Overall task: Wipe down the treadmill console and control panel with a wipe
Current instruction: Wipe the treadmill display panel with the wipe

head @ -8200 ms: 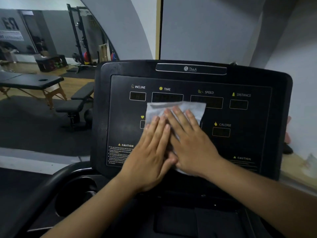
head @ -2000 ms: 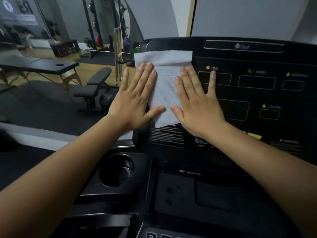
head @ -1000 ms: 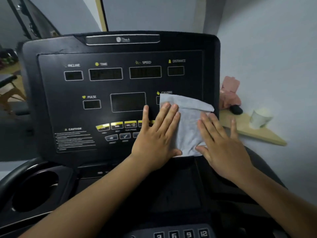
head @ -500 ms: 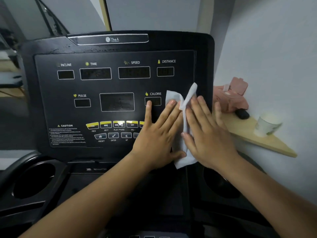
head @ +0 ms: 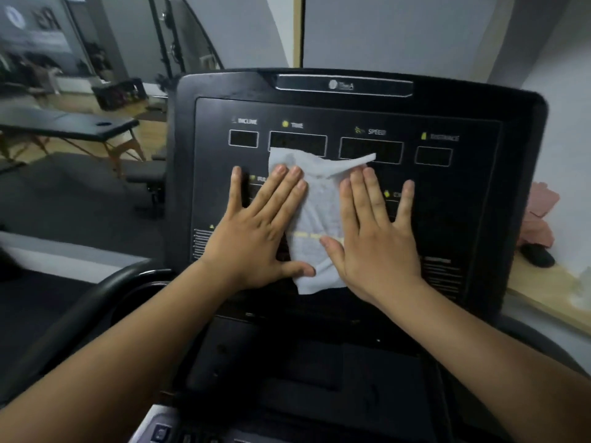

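Hands lie flat and splayed on the wipe (head: 315, 199): the left hand (head: 252, 238) and the right hand (head: 374, 238) press it from either side, and nothing curls round it. It lies spread at the middle of the control panel (head: 463, 219), with its top edge just below the words TIME and SPEED. Half a second ago it was bunched by the panel's right edge near CALORIE, so the stroke has swept back leftward. The right side looks covered; the left edge likely remains. INCLINE and DISTANCE read faintly. The badge (head: 343, 85) at the top edge of the console (head: 524, 187) is too blurred to read.
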